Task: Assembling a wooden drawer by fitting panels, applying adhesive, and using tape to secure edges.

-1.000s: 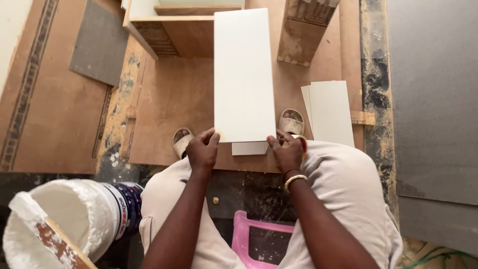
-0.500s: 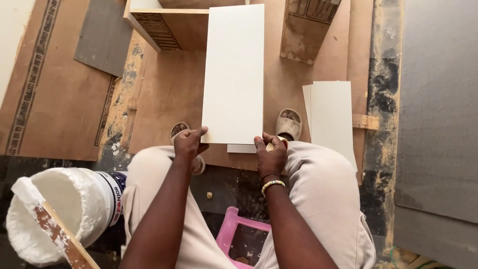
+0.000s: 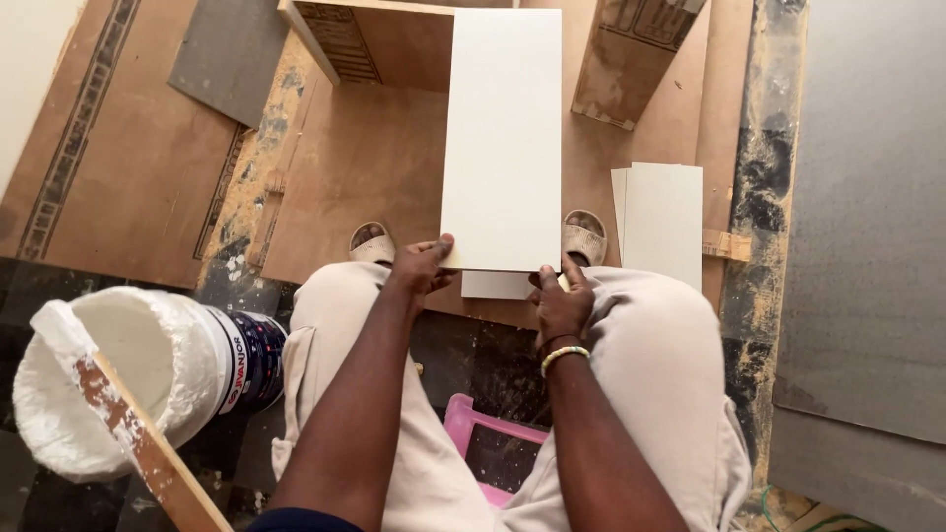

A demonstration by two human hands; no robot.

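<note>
Head view: left hand (image 3: 422,266) and right hand (image 3: 560,303) seemingly pinch white panel (image 3: 503,148), fingertips hidden underneath.

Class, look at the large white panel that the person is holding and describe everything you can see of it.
The white panel is a tall, flat, thin rectangle with a smooth, matt off-white face and straight edges, like laminate sheet. It lies lengthwise away from the person over a brown board. The left hand grips its near left corner and the right hand meets its near right corner. A smaller white piece pokes out beneath its near edge.
</note>
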